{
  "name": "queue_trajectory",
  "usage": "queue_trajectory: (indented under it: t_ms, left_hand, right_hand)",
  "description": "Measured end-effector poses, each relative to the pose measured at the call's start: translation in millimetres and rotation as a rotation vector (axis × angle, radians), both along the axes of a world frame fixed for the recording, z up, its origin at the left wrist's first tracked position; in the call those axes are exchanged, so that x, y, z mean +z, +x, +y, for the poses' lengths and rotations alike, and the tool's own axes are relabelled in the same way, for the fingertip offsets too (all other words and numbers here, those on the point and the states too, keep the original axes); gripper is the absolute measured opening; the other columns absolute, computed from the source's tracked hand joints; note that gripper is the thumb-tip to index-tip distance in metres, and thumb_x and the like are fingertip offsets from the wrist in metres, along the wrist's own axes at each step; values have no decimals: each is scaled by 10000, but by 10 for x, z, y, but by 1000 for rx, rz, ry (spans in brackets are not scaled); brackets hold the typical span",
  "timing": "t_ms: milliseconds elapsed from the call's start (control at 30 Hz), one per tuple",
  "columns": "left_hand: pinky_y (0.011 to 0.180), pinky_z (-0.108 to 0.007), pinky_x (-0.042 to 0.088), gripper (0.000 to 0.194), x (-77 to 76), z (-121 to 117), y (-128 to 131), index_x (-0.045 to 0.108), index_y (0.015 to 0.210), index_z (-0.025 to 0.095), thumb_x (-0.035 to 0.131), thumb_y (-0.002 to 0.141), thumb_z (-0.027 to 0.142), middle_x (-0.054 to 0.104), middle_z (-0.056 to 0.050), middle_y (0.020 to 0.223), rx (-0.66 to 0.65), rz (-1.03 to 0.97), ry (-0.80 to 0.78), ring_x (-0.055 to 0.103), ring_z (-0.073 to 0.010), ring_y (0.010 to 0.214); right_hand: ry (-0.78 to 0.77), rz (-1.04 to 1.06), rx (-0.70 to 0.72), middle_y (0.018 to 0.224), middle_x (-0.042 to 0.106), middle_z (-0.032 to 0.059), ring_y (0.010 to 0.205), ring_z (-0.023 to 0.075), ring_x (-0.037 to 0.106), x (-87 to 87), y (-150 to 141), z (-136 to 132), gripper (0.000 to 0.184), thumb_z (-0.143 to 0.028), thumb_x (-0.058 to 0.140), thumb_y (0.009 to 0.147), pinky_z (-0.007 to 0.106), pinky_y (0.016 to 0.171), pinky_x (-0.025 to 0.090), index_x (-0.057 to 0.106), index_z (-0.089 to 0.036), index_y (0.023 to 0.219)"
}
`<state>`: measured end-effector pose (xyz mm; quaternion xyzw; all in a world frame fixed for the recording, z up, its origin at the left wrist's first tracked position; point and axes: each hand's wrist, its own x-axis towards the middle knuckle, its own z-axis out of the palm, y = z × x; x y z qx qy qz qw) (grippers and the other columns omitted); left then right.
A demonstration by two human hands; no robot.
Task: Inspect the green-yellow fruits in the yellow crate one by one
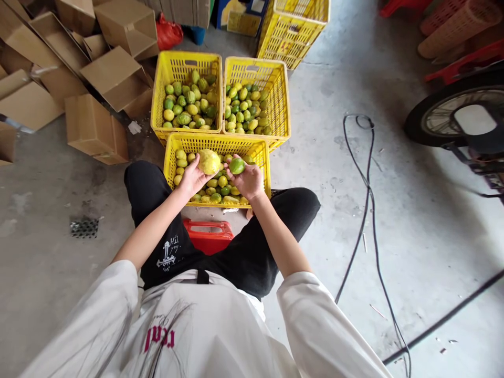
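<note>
In my left hand is a large yellow lemon, its skin mottled with green. My right hand, palm up, holds a smaller green lemon by the fingers. Both hands are over the near yellow crate, which contains many yellow and green lemons. Behind it stand two more yellow crates. The back left crate has larger, greener, rough-skinned fruit; the back right crate has smaller yellow and green lemons.
Open cardboard boxes are piled at the left. A stacked yellow crate stands at the back. Under my legs is a red stool. A black cable lies across the floor at right, near a motorcycle wheel.
</note>
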<state>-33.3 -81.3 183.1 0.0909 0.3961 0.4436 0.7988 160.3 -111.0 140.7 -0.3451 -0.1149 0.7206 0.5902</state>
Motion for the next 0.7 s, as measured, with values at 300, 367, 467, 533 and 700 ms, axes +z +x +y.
queue_trajectory:
  t_ms: [300, 367, 467, 533, 700]
  left_hand:
    - [1185, -446, 607, 58, -166, -35, 4, 665, 1002, 207, 697, 958, 228, 790, -40, 974, -98, 105, 29, 791, -272, 1228]
    - [1188, -483, 604, 170, -175, -48, 17, 661, 1029, 197, 775, 911, 241, 819, -80, 1096, -134, 90, 54, 786, -304, 1257]
    - [1192, -520, 595, 216, -164, -44, 15, 664, 1058, 196, 773, 931, 333, 824, -116, 1146, -172, 70, 29, 774, -334, 1286]
    - [1187, -534, 595, 247, -136, -18, -9, 677, 1068, 191, 659, 994, 426, 819, -123, 1078, -184, 45, -24, 768, -345, 1291]
    - [1184, -513, 598, 254, -36, 65, -67, 696, 1092, 186, 480, 1032, 306, 806, -106, 1019, -90, 14, -58, 750, -317, 1322]
  right_hand:
    - [-116, -89, -21, 833, 647, -51, 681, 130, 626, -12, -7, -29, 421, -256, 923, 701, 200, 538, 551, 601, -267, 971]
    - [-116, -87, -47, 854, 660, -49, 689, 125, 626, -8, 2, -13, 405, -242, 909, 705, 181, 510, 516, 592, -267, 956]
    - [-116, -71, -76, 908, 708, -26, 711, 131, 644, 9, 28, 12, 354, -282, 875, 754, 184, 514, 522, 603, -265, 980]
    - [-96, -41, -86, 946, 742, 1, 789, 171, 702, 34, 57, 20, 321, -350, 833, 804, 220, 557, 575, 618, -267, 1028]
    - [47, 13, -85, 1121, 792, 62, 1162, 292, 765, 139, 141, 19, 380, -374, 735, 780, 384, 838, 703, 645, -268, 1133]
